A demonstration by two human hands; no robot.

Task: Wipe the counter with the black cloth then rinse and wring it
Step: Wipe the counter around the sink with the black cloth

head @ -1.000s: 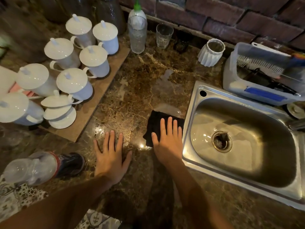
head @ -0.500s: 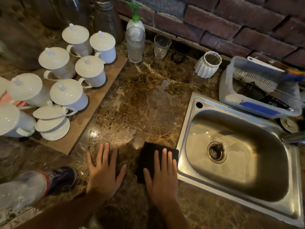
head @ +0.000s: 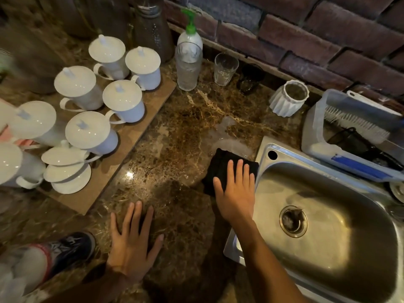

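Note:
A folded black cloth (head: pixel 220 167) lies on the brown marbled counter (head: pixel 179 136), right against the left rim of the steel sink (head: pixel 328 226). My right hand (head: pixel 237 193) presses flat on the cloth with straight fingers; its palm hides the cloth's near part. A wet patch glistens on the counter just beyond the cloth. My left hand (head: pixel 133 241) rests flat on the bare counter nearer to me, fingers spread, holding nothing.
Several white lidded mugs (head: pixel 122 101) stand on a wooden board (head: pixel 140 132) at left. A water bottle (head: pixel 189 66), soap dispenser (head: pixel 190 33), glass (head: pixel 225 68) and white ribbed pot (head: pixel 288 98) line the brick wall. A plastic bin with a brush (head: pixel 349 136) sits behind the sink. A bottle (head: pixel 43 261) lies bottom left.
My right hand has pushed the cloth away from me along the sink's edge after pulling it close. My left hand stayed flat on the counter.

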